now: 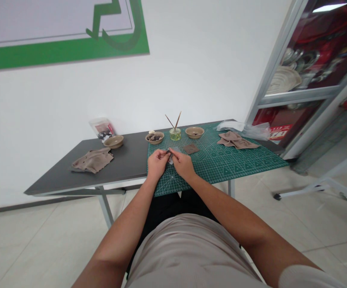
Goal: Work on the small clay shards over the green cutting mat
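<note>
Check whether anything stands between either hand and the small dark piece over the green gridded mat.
Nothing visible does: the fingers of the left hand and right hand meet at the small dark piece. The flat brown square lies beyond the right hand, not between.

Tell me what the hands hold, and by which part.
Left hand and right hand pinch a small dark piece between the fingertips; which part of it, I cannot tell.
</note>
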`<state>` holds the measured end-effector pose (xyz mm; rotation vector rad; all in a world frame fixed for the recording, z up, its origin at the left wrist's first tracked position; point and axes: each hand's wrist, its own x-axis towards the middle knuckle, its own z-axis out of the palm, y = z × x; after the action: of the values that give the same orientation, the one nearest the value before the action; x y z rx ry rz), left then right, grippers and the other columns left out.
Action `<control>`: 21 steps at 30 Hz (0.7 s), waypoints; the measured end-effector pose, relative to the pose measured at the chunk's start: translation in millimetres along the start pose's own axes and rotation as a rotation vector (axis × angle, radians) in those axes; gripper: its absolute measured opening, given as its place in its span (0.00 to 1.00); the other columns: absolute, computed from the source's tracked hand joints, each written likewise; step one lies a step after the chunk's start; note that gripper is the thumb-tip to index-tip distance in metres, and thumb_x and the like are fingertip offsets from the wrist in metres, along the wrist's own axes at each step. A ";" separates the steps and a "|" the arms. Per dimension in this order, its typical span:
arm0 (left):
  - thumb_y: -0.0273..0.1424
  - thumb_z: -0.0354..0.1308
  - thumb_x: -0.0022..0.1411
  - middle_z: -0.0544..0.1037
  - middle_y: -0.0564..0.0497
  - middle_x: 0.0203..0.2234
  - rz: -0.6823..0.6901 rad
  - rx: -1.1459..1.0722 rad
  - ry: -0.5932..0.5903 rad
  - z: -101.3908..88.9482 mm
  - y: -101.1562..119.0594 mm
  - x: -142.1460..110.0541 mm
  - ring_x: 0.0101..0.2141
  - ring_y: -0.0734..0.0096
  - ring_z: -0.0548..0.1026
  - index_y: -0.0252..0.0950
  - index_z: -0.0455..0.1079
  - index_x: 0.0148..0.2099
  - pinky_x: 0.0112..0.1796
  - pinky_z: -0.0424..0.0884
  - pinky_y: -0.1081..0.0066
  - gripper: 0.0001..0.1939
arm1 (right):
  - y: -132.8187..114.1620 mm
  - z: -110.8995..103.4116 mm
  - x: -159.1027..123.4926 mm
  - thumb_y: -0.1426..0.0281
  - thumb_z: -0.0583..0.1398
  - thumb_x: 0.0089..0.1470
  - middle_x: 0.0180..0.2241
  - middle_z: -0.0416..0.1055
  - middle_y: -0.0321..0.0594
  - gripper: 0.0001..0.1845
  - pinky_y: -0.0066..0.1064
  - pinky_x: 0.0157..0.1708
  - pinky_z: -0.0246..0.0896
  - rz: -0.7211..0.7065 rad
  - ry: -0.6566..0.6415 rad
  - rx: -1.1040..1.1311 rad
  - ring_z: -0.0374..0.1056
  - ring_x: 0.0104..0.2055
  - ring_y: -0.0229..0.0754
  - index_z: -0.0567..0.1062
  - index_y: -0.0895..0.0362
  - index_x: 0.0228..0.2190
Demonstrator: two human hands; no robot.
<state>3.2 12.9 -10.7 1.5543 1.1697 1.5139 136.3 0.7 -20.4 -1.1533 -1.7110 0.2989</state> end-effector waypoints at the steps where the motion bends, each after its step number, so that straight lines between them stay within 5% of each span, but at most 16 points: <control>1: 0.35 0.64 0.52 0.75 0.55 0.20 0.000 0.009 -0.002 -0.1 -0.1 -0.1 0.23 0.72 0.73 0.36 0.70 0.31 0.28 0.68 0.72 0.08 | -0.5 -0.3 -0.2 0.74 0.52 0.59 0.47 0.77 0.43 0.22 0.34 0.50 0.68 -0.010 -0.001 0.000 0.75 0.46 0.42 0.75 0.56 0.53; 8: 0.35 0.61 0.54 0.72 0.56 0.18 0.032 0.147 -0.012 -1.4 6.0 -2.4 0.22 0.75 0.69 0.36 0.68 0.27 0.27 0.65 0.74 0.09 | -1.9 0.0 -1.5 0.78 0.52 0.58 0.54 0.72 0.39 0.24 0.33 0.59 0.61 -0.118 -0.037 -0.016 0.68 0.57 0.39 0.75 0.53 0.53; 21: 0.32 0.62 0.51 0.75 0.56 0.20 -0.017 0.159 0.028 -2.1 11.3 -2.8 0.23 0.75 0.71 0.35 0.71 0.27 0.28 0.66 0.74 0.05 | 0.8 1.5 -2.9 0.77 0.52 0.59 0.54 0.72 0.39 0.24 0.33 0.57 0.63 -0.124 -0.033 -0.045 0.69 0.56 0.41 0.74 0.53 0.54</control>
<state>3.0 5.8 -1.2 1.6272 1.3439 1.4660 135.6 -0.7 -23.3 -1.0746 -1.8175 0.2050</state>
